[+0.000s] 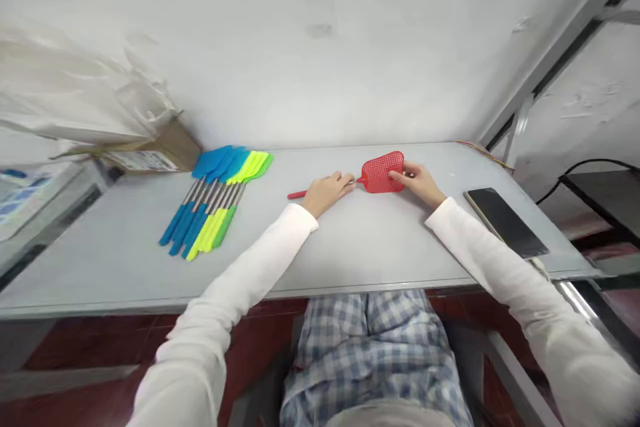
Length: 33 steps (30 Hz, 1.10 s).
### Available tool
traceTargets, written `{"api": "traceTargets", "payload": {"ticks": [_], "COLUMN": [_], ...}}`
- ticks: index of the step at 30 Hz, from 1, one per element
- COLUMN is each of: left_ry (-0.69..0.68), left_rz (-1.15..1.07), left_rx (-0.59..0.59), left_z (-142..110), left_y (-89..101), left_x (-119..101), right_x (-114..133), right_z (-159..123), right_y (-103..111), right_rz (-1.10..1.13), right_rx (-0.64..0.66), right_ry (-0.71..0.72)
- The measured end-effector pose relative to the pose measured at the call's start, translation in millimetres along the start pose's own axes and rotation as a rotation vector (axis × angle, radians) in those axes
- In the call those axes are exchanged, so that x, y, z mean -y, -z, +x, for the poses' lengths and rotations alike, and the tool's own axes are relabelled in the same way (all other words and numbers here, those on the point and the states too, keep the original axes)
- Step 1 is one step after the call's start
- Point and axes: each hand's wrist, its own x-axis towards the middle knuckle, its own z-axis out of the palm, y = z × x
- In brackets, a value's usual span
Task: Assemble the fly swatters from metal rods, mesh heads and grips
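A red fly swatter [381,172] lies sideways just above the middle of the table, its perforated head to the right and its handle end to the left. My left hand [327,193] is closed round the metal shaft and covers part of the handle. With thumb and fingers, my right hand [416,180] pinches the right edge of the head. A small dark bit shows by the right fingertips, too small to name. To the left lies a row of several blue fly swatters [193,210], with yellow fly swatters [215,217] and a green one [227,220] beside them.
A cardboard box [160,150] with plastic sheeting [85,87] above it stands at the back left. A dark phone [505,220] lies on the grey table [345,253] at the right. Behind the table rises a white wall [310,80]; a metal frame [520,120] stands at the right.
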Motion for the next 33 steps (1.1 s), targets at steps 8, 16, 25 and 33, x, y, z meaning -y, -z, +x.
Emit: {"api": "traceTargets", "payload": {"ticks": [8,16,25,33], "left_ry": [0.005,0.027,-0.002,-0.059], "left_rz": [-0.091,-0.115,-0.092,-0.129], "left_rx": [0.005,-0.093,-0.024,-0.111], "left_z": [-6,-9,-12,-15], "left_y": [3.4,6.2,7.9,20.5], "left_x": [8,18,8,7], "right_x": [5,10,18,23], "right_z": [0,10,-4,-8], "right_y": [-5,26,-15,-17], "right_rz": [0.24,0.222,0.256,0.22], "right_rx": [0.013,-0.168,0.062,0.038], "right_ry": [-0.039,-0.003,-0.074,-0.038]}}
